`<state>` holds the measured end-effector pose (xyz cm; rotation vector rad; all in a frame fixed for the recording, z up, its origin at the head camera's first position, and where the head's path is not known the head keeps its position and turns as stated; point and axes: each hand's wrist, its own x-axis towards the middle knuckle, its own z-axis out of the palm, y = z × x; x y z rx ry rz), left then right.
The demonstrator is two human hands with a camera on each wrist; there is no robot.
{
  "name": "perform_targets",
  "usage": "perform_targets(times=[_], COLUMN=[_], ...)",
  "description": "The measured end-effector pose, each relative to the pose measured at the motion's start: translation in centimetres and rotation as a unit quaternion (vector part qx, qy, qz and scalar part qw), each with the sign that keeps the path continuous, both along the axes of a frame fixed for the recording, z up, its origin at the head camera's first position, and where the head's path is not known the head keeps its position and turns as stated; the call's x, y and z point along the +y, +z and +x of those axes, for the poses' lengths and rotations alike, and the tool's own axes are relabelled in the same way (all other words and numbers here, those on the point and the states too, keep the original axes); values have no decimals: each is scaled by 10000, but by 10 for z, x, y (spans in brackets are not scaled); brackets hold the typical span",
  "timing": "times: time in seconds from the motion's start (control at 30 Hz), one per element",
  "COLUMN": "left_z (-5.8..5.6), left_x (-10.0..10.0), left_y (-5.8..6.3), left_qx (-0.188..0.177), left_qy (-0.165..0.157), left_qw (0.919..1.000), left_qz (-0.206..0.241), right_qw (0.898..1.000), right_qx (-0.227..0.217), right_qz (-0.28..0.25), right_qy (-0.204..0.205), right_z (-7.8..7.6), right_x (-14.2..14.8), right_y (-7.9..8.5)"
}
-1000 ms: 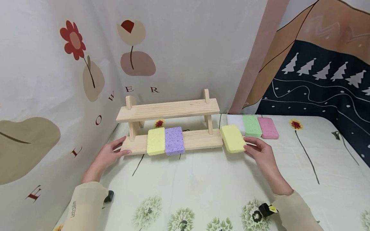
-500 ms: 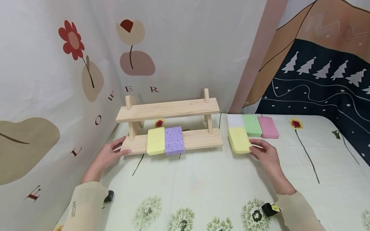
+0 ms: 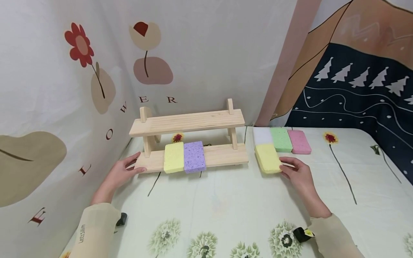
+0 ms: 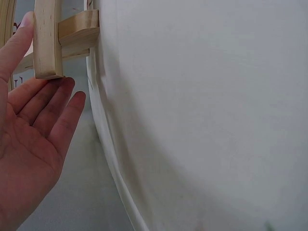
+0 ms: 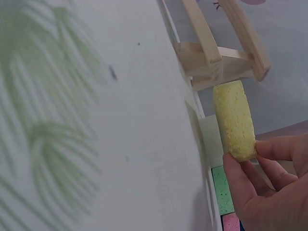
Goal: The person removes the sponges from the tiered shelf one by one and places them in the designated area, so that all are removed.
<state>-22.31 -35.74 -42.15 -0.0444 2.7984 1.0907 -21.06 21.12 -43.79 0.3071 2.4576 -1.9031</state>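
My right hand (image 3: pixel 298 175) pinches a yellow sponge (image 3: pixel 268 158) by its right edge, thumb on one side and fingers on the other. In the right wrist view this sponge (image 5: pixel 234 120) is seen edge-on between the fingertips. At the left end of a two-tier wooden shelf (image 3: pixel 187 121), my left hand (image 3: pixel 120 173) holds the lower board between thumb and fingers. The left wrist view shows the board's end (image 4: pixel 48 48) between the thumb and the other fingers. On that lower board a second yellow sponge (image 3: pixel 174 157) and a purple sponge (image 3: pixel 195 157) lie side by side.
Behind the held sponge a white sponge (image 3: pixel 262 136), a green sponge (image 3: pixel 281 139) and a pink sponge (image 3: pixel 299 142) lie in a row on the flowered cloth (image 3: pixel 226 200). A printed curtain (image 3: pixel 206 53) hangs close behind the shelf.
My right hand has moved the yellow sponge rightward, away from the shelf's right end, and the sponge has turned slightly. Lately it has shifted a little toward me. My left hand has stayed put.
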Motion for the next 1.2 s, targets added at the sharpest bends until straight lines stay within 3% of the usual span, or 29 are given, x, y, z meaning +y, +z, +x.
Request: perform_targets(times=[0.8, 1.2], left_z=[1, 1], left_x=[1, 0], left_y=[2, 1], left_qx=[-44, -29], left_qy=[1, 9], left_qw=[10000, 9999], left_qz=[57, 101], right_qw=[9995, 9975], right_qx=[-155, -211], right_qz=[257, 544], right_qy=[88, 393], right_z=[0, 0], right_x=[2, 1], right_y=[-5, -6])
